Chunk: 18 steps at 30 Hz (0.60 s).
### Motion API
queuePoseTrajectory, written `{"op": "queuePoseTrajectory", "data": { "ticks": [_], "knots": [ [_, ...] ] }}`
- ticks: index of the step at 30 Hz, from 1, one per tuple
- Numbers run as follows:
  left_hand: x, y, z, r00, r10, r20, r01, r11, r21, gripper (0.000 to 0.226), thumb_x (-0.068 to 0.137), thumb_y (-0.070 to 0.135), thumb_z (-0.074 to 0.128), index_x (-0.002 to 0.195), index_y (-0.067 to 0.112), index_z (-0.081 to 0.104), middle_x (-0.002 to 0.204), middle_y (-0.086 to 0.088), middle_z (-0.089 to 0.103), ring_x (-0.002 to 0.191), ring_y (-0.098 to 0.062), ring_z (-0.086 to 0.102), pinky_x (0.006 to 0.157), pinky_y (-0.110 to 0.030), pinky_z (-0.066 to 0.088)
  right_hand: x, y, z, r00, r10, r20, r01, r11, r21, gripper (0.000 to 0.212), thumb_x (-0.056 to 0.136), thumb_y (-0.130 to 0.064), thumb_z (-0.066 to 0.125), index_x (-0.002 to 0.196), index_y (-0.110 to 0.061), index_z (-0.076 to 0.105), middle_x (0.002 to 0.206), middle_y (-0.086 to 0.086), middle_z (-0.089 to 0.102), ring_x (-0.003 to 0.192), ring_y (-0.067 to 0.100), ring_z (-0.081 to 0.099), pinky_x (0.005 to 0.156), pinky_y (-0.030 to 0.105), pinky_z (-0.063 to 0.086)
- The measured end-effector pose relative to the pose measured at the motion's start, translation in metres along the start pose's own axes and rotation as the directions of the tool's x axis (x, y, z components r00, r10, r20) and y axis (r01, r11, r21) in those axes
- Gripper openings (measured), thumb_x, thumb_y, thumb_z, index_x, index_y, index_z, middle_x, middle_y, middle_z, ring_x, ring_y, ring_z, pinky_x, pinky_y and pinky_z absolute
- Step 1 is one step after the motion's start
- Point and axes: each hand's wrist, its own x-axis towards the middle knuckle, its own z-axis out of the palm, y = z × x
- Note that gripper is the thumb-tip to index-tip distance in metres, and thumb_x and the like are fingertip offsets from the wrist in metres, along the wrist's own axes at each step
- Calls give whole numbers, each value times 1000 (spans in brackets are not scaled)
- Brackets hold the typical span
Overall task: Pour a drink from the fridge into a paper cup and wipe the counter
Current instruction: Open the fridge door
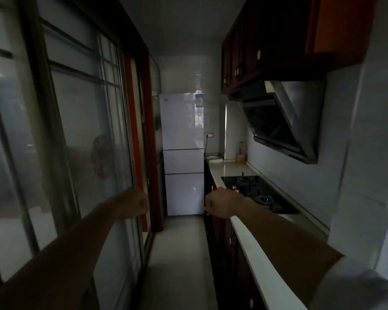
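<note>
A white three-door fridge (183, 153) stands shut at the far end of a narrow, dim kitchen. Both my arms reach forward toward it. My left hand (136, 203) is closed in a fist with nothing in it, in front of the sliding door frame. My right hand (221, 202) is also a fist, empty, above the front edge of the white counter (251, 245). No paper cup or cloth shows in view.
A black gas hob (255, 193) is set into the counter on the right, under a slanted range hood (278, 121). A yellow oil bottle (241, 156) stands at the counter's far end. Glass sliding doors (76, 142) line the left. The pale floor (179, 253) runs to the fridge.
</note>
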Motion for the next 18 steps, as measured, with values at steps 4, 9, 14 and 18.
{"op": "queuePoseTrajectory", "data": {
  "ticks": [4, 9, 14, 18],
  "knots": [
    [19, -22, 4, 1000, 8, -13, -8, 1000, 4, 30, 93, 14, 60, 66, 25, 53, 73, 10, 56, 72, -6, 57, 64, -16, 40, 30, -2, -3, 999, 47, 18, -46, 998, -30, 33, 100, -32, 48, 101, -4, 67, 106, 15, 68, 84, 22, 58, 70, 24, 37],
    [47, -60, -6, 1000, 18, 23, -18, 999, 27, 22, 95, 18, 59, 75, 24, 56, 85, 3, 61, 81, -9, 57, 65, -16, 37, 78, -10, -4, 996, 52, 74, -46, 996, -74, 32, 99, -32, 50, 99, -5, 67, 98, 11, 69, 81, 21, 61, 65, 24, 38],
    [75, -83, -5, 998, 44, 53, -45, 999, 22, 20, 96, 21, 58, 101, 7, 71, 103, -3, 68, 89, -11, 62, 68, -8, 42, 114, -14, 9, 994, 52, 96, -46, 997, -56, 31, 99, -33, 51, 103, -6, 66, 105, 10, 67, 93, 23, 62, 72, 25, 43],
    [94, -97, 11, 994, 46, 101, -43, 999, -28, 20, 96, 22, 58, 99, 8, 72, 101, -4, 71, 92, -15, 67, 82, -26, 52, 138, -11, 29, 986, 77, 147, -67, 995, -73, 36, 99, -35, 51, 106, -3, 67, 108, 11, 67, 97, 24, 62, 82, 31, 51]
  ]
}}
